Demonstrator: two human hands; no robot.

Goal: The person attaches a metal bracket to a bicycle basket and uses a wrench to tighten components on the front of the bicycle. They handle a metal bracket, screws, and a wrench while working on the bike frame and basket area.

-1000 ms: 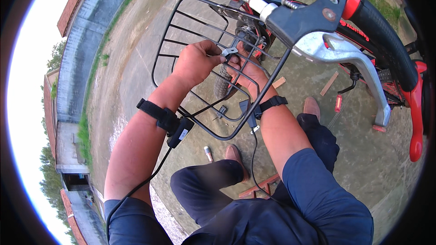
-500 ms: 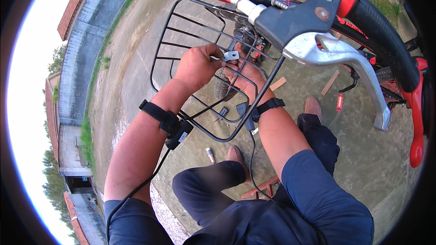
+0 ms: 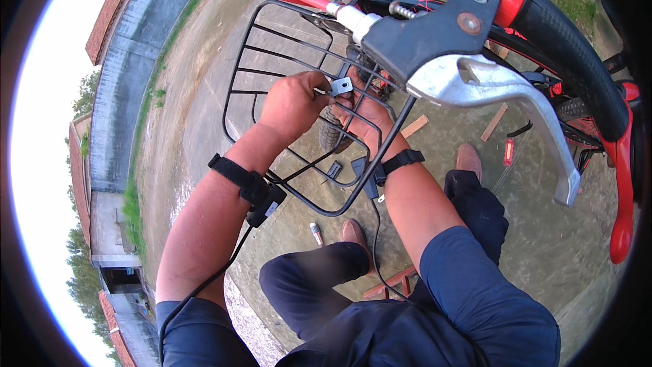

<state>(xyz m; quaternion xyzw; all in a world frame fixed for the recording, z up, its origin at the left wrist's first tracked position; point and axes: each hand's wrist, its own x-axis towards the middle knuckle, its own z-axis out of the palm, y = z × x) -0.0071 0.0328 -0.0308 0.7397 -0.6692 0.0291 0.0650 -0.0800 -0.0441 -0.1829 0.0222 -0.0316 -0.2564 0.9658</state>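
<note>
Between my hands is a small silvery metal bracket (image 3: 341, 86) with a hole in it. My left hand (image 3: 293, 100) pinches one end between thumb and fingers, above the wires of a black wire basket (image 3: 248, 68). Close against the bracket's other side is my right hand (image 3: 367, 112), palm up with curled fingers, partly behind the basket wires. What its fingers hold is hidden by the bracket and wires. The basket is at the front of a bicycle, beside its silver brake lever (image 3: 502, 88) and black handlebar grip (image 3: 564, 47).
A bicycle tyre (image 3: 331, 134) shows below the basket. On the concrete lie wooden strips (image 3: 494, 122), a red-and-white piece (image 3: 509, 152), a black tool (image 3: 333, 170) and a small cylindrical item (image 3: 316, 234). A reddish frame (image 3: 390, 284) stands near my feet. Cables run from both wrist straps.
The handlebar and brake lever have swung slightly left, and the basket has shifted a little with them. Both hands stay nearly in place; the bracket has tilted slightly.
</note>
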